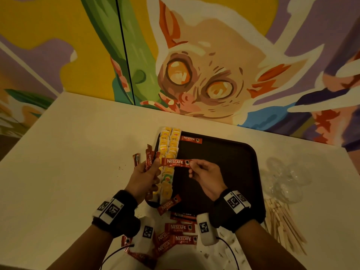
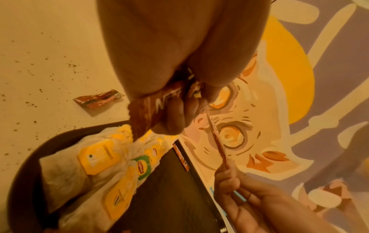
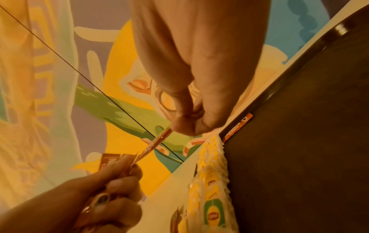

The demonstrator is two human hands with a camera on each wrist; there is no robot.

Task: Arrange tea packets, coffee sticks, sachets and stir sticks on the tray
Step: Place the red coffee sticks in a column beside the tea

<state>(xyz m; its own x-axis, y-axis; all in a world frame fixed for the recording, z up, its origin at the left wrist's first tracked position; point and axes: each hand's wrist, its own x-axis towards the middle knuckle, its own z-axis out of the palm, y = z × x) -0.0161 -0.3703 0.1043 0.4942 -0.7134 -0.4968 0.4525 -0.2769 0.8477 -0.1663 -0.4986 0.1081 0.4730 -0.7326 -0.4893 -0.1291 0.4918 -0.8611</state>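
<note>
**A:** What are we holding?

**B:** A red coffee stick (image 1: pixel 176 162), level above the left part of the dark tray (image 1: pixel 224 152). Our right hand (image 1: pixel 206 177) pinches its right end between thumb and fingertip. Our left hand (image 1: pixel 145 172) is clenched round a bundle of coffee sticks (image 1: pixel 149 157), fanned upward, and its thumb meets the single stick's left end.

**A:** How will it handle?

**B:** We judge it very light, thin and bendy, with a slick foil skin. Seen edge-on from the wrists, it is almost flat. The sealed end makes the surest hold; the powder-filled middle may buckle or slip.

**A:** Where does it go?

**B:** Probably below the placed stick (image 1: pixel 191 139) by the far rim, right of the tea packets (image 1: pixel 168 149), which line the tray's left edge in two columns.

**A:** What else is there?

**B:** More loose sticks (image 1: pixel 180 233) lie near us on the table (image 1: pixel 78 152). Wooden stir sticks (image 1: pixel 282 225) wait right of the tray.
</note>
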